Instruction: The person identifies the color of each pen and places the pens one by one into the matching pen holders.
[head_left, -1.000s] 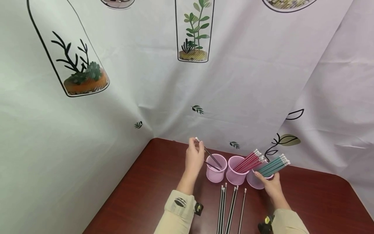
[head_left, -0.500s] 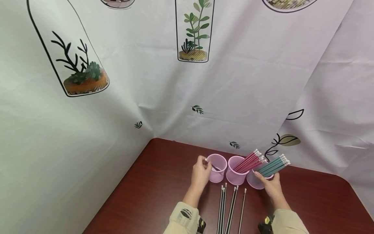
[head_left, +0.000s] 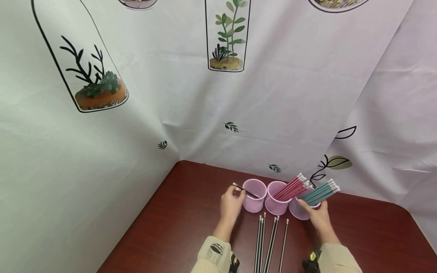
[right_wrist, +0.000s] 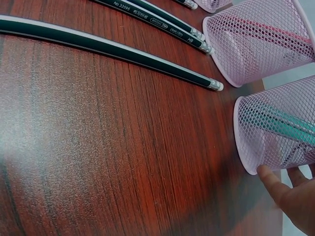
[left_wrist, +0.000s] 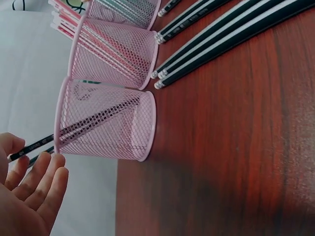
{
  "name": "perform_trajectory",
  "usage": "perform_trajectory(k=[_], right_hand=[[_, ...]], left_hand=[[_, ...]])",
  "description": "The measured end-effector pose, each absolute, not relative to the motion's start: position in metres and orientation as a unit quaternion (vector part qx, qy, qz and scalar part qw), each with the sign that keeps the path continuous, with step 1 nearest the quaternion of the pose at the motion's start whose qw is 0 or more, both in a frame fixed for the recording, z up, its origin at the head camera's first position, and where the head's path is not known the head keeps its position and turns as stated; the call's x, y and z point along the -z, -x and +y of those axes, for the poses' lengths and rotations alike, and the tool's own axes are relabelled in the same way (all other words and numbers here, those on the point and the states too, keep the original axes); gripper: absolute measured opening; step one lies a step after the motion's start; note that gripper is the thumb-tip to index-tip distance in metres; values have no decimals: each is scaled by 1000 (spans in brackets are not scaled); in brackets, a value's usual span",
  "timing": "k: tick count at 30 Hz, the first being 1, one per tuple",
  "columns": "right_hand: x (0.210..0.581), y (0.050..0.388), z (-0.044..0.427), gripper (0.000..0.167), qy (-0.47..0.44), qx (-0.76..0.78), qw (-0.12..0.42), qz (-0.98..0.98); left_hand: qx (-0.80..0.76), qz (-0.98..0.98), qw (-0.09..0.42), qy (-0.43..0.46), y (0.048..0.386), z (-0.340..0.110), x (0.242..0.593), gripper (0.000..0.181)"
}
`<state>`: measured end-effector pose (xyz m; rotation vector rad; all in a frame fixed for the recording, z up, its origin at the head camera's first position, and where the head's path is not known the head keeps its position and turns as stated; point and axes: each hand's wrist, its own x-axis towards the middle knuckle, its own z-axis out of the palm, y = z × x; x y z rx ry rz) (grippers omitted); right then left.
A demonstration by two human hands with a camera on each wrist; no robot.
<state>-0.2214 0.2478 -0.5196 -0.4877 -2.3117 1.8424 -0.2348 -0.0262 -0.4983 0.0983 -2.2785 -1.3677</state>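
Note:
Two black pencils lean in the left pink mesh pencil cup, their white eraser ends past its rim. My left hand is beside that cup, fingers spread. In the left wrist view its thumb and forefinger lie on either side of one pencil's end, apparently not pinching it. My right hand holds the right pencil cup, thumb at the front and fingers at the right side. That cup contains several teal pencils. Several red pencils stand in the middle cup.
Several black-and-silver striped pencils lie on the dark red-brown table in front of the cups, eraser ends toward them. One pencil lies apart on the right. A white printed curtain hangs behind the table.
My left hand has come down and toward the cup, lowering a black pencil into the left cup beside another, and its fingers have loosened. My right hand stays on the right cup.

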Motion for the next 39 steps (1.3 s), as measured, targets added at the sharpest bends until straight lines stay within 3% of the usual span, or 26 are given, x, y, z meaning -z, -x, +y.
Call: perform_trajectory(k=[5, 11, 13, 20, 29, 39], right_hand=[[523, 222, 250, 93, 154, -615, 76, -770], [530, 224, 255, 97, 152, -610, 82, -773], [528, 223, 254, 96, 156, -610, 86, -772], [522, 221, 251, 92, 166, -616, 73, -767], [522, 222, 249, 94, 161, -615, 75, -768], [560, 242, 269, 106, 152, -618, 83, -767]], left_hand=[[469, -860, 198, -36, 236, -29, 504, 13], [403, -915, -1, 18, 229, -23, 513, 23], [365, -930, -29, 42, 224, -17, 520, 24], [232, -971, -19, 62, 210, 5, 542, 27], [203, -978, -14, 47, 208, 11, 548, 31], [196, -980, -17, 33, 211, 11, 554, 36]])
